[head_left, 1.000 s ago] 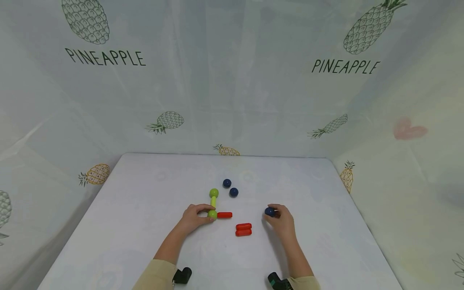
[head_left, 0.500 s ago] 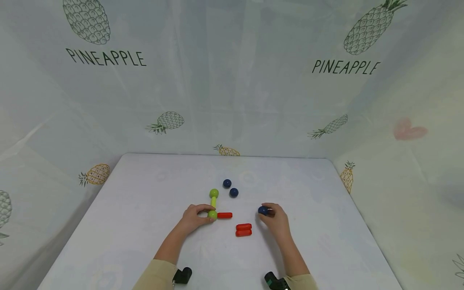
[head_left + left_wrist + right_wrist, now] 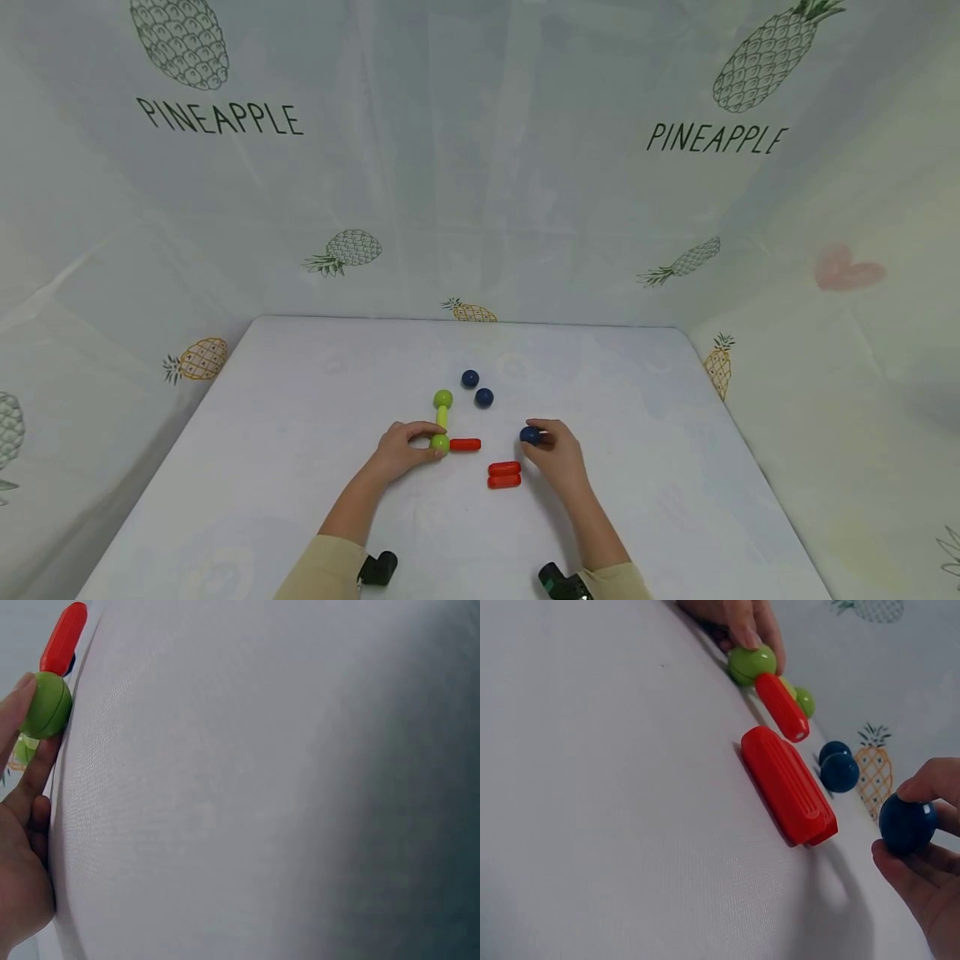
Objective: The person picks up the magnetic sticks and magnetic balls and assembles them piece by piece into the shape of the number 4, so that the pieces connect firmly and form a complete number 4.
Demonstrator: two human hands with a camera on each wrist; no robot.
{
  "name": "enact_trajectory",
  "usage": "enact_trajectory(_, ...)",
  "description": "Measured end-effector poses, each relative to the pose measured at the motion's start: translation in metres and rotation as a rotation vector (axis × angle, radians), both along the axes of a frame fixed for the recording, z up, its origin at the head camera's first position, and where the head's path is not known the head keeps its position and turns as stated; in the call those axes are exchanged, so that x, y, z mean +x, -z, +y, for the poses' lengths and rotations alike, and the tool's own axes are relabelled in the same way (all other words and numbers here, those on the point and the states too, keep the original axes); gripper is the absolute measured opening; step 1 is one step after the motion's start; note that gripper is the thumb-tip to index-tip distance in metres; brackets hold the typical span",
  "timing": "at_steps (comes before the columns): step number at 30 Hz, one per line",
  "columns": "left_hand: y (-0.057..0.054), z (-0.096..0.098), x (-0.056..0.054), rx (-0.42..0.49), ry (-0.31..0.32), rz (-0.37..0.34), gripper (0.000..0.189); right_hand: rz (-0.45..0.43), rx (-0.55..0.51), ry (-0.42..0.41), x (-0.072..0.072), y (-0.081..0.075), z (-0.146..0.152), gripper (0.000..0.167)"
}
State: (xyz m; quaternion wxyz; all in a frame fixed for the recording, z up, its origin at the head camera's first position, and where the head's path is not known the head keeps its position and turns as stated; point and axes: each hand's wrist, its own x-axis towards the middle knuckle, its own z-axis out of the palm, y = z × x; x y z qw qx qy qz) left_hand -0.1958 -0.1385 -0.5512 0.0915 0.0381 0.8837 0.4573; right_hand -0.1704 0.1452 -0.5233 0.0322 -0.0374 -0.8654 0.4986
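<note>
At the far left, a pale cloth (image 3: 97, 292) printed with pineapples is seen beside the white worktop (image 3: 247, 467). A tan left sleeve (image 3: 322, 571) is seen at the near edge, with a black wrist device (image 3: 377, 570) beside its cuff. By the left hand (image 3: 401, 447), a near green ball (image 3: 440, 444) is pinched between thumb and finger, low at the worktop. That ball is joined by a yellow-green rod (image 3: 442, 417) to a far green ball (image 3: 443, 399), and a red rod (image 3: 466, 445) is set against its right side, pointing rightward. Farther back, two loose blue balls (image 3: 483, 398) are placed close together. Nearer the person, a pair of red rods (image 3: 504, 481) is laid side by side, touching. Just right of these, a held blue ball (image 3: 530, 435) is gripped by the thumb and fingers of the right hand (image 3: 562, 454) (a shadow is cast on the worktop below it). A tan right sleeve (image 3: 617, 582) is seen behind that hand.
</note>
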Motion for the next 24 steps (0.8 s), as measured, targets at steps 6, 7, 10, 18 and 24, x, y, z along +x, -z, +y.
enact_trajectory(6,0.0,0.0,0.0,0.002,-0.003,-0.008,0.032,-0.007,-0.025,-0.036,-0.001,0.0,-0.006,0.033)
enact_trajectory(7,0.0,0.0,0.0,0.003,-0.002,-0.01,0.032,-0.01,-0.031,-0.04,-0.001,-0.001,-0.007,0.033)
enact_trajectory(10,0.0,-0.001,0.0,0.004,0.0,-0.004,0.032,-0.013,-0.031,-0.054,-0.002,-0.001,-0.01,0.033)
enact_trajectory(18,0.0,-0.001,-0.001,0.001,-0.001,-0.004,0.031,-0.033,0.018,-0.088,-0.002,-0.001,-0.018,0.034)
enact_trajectory(24,0.001,-0.001,-0.001,0.003,0.002,-0.005,0.031,-0.04,0.041,-0.113,-0.001,0.0,-0.023,0.034)
